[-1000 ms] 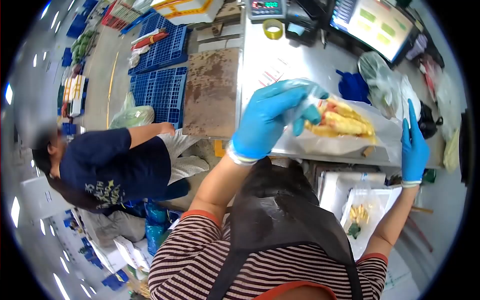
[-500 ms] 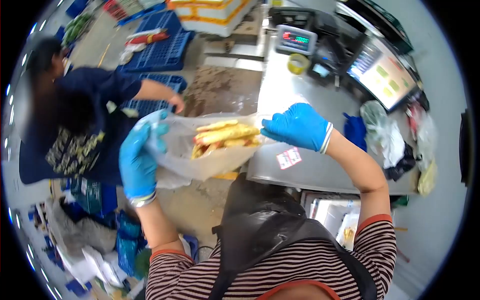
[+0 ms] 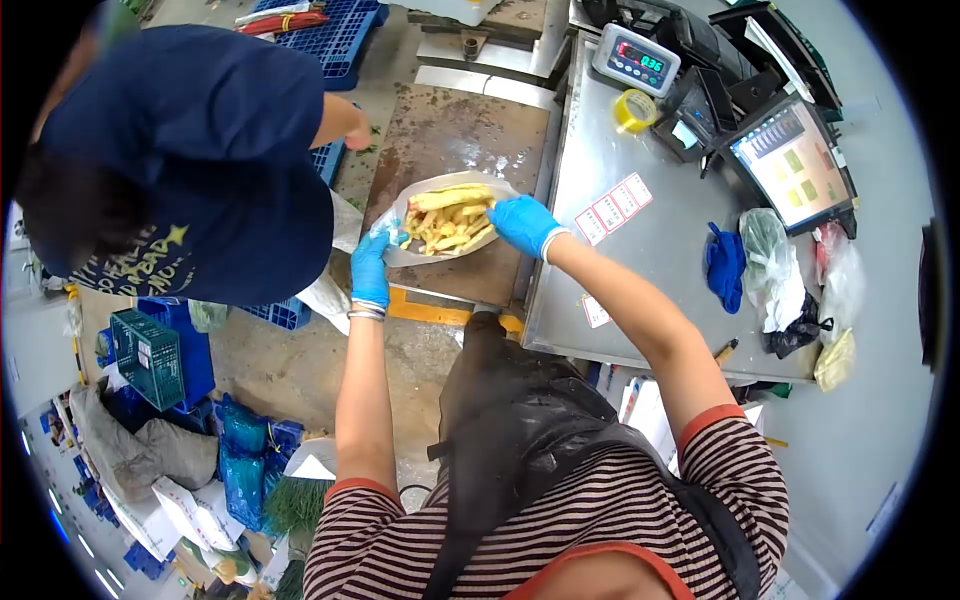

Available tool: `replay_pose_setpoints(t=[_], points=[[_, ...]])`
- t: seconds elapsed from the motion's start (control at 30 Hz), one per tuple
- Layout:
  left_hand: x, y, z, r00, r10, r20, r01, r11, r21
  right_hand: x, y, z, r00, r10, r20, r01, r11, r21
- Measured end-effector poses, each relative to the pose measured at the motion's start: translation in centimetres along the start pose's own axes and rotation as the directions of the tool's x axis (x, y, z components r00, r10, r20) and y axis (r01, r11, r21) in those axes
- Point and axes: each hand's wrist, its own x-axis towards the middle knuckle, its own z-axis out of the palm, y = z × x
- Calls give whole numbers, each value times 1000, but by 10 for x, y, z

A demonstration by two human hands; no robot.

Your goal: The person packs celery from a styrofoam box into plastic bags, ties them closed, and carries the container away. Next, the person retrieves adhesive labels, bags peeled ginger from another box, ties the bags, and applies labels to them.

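Note:
A clear plastic bag (image 3: pixel 428 258) with several yellow, finger-like pieces (image 3: pixel 447 220) inside lies over the brown scale platform (image 3: pixel 465 130). My left hand (image 3: pixel 370 270), in a blue glove, is closed on the bag's left end. At its right end my right hand (image 3: pixel 524 225), gloved in blue too, pinches the bag. The display (image 3: pixel 636 60) on the steel table (image 3: pixel 590 130) shows lit digits, seemingly 0.36.
A co-worker in a dark shirt (image 3: pixel 190 170) stands close at the left. Printed labels (image 3: pixel 613 209), yellow tape (image 3: pixel 635 111), a monitor (image 3: pixel 790 165), a blue cloth (image 3: pixel 725 268) and plastic bags (image 3: pixel 768 250) are on the table. Crates (image 3: pixel 150 355) stand at the lower left.
Both hands have brought the bag from the table over to the brown platform. The display digits have changed. The co-worker appears nearer, and the view has shifted.

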Motion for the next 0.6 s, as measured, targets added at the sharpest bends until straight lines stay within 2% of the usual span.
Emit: replay_pose_setpoints(t=[0.07,0.1,0.2,0.23,0.27,0.3,0.33,0.37,0.43,0.53,0.6], points=[[1,-2,-2,1000,10,-20,-9,999,45,-9,-13,-11,986,-74,-148,62,995,-81],[-7,6,1,997,-1,-78,12,989,149,-20,-24,-29,945,-113,-306,113,993,-17],[-4,-5,-18,997,8,-81,10,976,219,-66,-43,-54,1000,-11,-29,14,994,104],[-3,-10,-23,995,50,-90,-33,984,177,-85,-47,-55,969,-20,-247,66,981,181],[-15,7,-13,997,41,-70,-28,983,181,-107,-53,-62,974,6,-225,52,966,254],[-11,-1,-22,989,93,-112,-66,972,224,-128,-59,-63,982,65,-179,-13,960,280],[-13,2,-24,986,144,-78,-121,961,248,-148,-61,-61,981,93,-171,-35,949,312],[-18,11,-17,987,133,-92,-105,960,258,-167,-62,-64,980,137,-141,-84,941,328],[-15,9,-24,948,283,-143,-183,856,483,-202,-66,-68,977,196,-78,-154,916,371],[-38,35,14,897,387,-214,-204,791,576,-248,-72,-72,930,360,-73,-280,822,496],[-43,45,38,914,369,-170,-249,839,484,-277,-73,-72,873,483,-68,-368,744,558]])
